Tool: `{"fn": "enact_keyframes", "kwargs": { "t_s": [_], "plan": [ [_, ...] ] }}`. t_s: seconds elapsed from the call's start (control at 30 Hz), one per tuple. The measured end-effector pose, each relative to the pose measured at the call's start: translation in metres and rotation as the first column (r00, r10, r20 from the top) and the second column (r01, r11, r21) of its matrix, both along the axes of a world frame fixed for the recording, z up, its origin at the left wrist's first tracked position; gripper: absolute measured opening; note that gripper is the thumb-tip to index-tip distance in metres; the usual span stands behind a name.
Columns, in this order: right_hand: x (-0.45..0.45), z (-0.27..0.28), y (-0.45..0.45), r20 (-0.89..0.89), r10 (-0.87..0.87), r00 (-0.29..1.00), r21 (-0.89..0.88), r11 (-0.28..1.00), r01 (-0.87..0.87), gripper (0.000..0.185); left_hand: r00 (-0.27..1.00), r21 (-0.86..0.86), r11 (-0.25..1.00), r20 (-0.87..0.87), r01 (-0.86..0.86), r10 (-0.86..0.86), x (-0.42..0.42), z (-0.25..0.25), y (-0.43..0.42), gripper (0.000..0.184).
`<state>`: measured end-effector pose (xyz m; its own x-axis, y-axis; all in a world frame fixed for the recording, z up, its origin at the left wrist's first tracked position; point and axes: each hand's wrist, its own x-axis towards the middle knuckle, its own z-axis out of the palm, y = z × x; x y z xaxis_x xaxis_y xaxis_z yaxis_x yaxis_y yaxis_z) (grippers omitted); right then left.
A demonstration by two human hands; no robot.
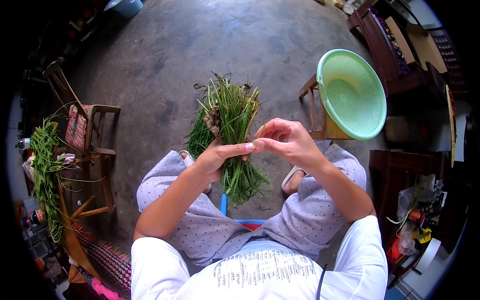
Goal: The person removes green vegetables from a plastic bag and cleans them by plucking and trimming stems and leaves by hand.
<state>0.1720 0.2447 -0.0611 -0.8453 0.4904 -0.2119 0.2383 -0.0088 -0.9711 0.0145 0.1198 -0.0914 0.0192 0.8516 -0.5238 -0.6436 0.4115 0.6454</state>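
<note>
A thick bunch of long, grass-like greens (234,112), much like chives, is upheld in front of my knees by my left hand (217,159). My left fingers wrap around its lower part, with the thumb across the front. Pale stem ends and brown withered bits show at its top, and leaf tips hang below the hand. Just right of the bunch, my right hand (290,142) pinches a thin yellowish-green blade (260,131) close to my left thumb tip. Behind the bunch, more dark green leaves (200,135) lie low near the floor.
To the right, a light green plastic colander (352,95) rests on a wooden stool (330,127). On the left stand a wooden chair (82,115) and a heap of leafy greens (47,175). A blue basin (126,7) sits on the concrete floor (200,45) at the far left.
</note>
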Motion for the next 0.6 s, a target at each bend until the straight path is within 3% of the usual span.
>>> {"fn": "enact_keyframes", "kwargs": {
  "t_s": [0.03, 0.17, 0.37, 0.5, 0.6],
  "plan": [
    [-0.001, -0.004, -0.002, 0.026, -0.011, 1.0, -0.187, 0.982, 0.015, 0.019, 1.0, 0.001, 1.0, 0.0, 0.002, -0.002, 0.001, 0.0, 0.0, 0.027],
    [-0.002, -0.002, -0.002, -0.103, -0.078, 0.992, -0.321, 0.946, 0.041, 0.014, 1.0, -0.017, 1.0, -0.005, 0.003, -0.003, 0.002, 0.005, 0.001, 0.026],
    [0.004, -0.008, 0.013, -0.107, -0.117, 0.987, -0.232, 0.969, 0.089, 0.02, 1.0, -0.023, 1.0, 0.028, -0.01, 0.01, 0.0, 0.01, -0.003, 0.027],
    [0.0, 0.001, 0.0, -0.04, 0.023, 0.999, -0.233, 0.972, -0.031, 0.019, 0.999, 0.005, 1.0, 0.034, 0.0, 0.0, 0.002, 0.008, -0.004, 0.027],
    [-0.001, 0.004, -0.004, -0.117, -0.009, 0.993, -0.429, 0.902, -0.042, 0.015, 1.0, 0.004, 1.0, 0.031, 0.002, -0.002, 0.004, 0.007, -0.005, 0.028]
  ]
}}
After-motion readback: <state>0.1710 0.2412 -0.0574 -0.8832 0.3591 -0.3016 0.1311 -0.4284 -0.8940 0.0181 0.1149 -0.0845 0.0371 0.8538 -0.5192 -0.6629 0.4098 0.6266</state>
